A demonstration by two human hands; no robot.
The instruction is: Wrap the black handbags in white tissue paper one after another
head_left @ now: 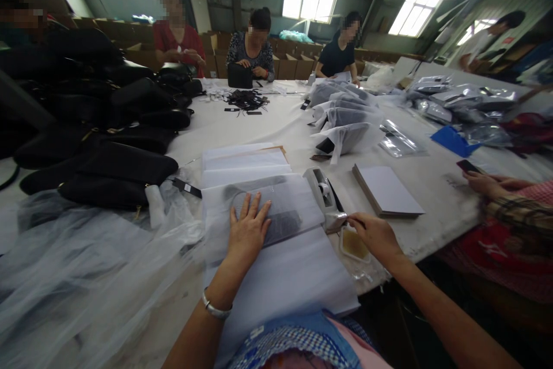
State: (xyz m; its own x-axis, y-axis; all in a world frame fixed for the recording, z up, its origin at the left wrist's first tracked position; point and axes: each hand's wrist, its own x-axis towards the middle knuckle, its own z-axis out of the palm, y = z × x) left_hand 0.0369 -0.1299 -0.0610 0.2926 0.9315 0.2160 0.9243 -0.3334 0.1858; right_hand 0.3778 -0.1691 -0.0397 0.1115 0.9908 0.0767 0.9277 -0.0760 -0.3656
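Observation:
My left hand lies flat with its fingers spread on a dark bag wrapped in thin white tissue paper. The bag's dark shape shows through the sheet. More white tissue sheets lie beneath it and toward me. At the front end of a grey tape dispenser, just right of the wrapped bag, my right hand pinches the end of the tape with thumb and forefinger. A small clear dish with yellowish contents sits below that hand.
Black bags are heaped at left beside crumpled clear plastic. A stack of white cards lies right of the dispenser. Tissue-wrapped bags stand beyond it. A co-worker's hands hold a phone at right; several people work across the table.

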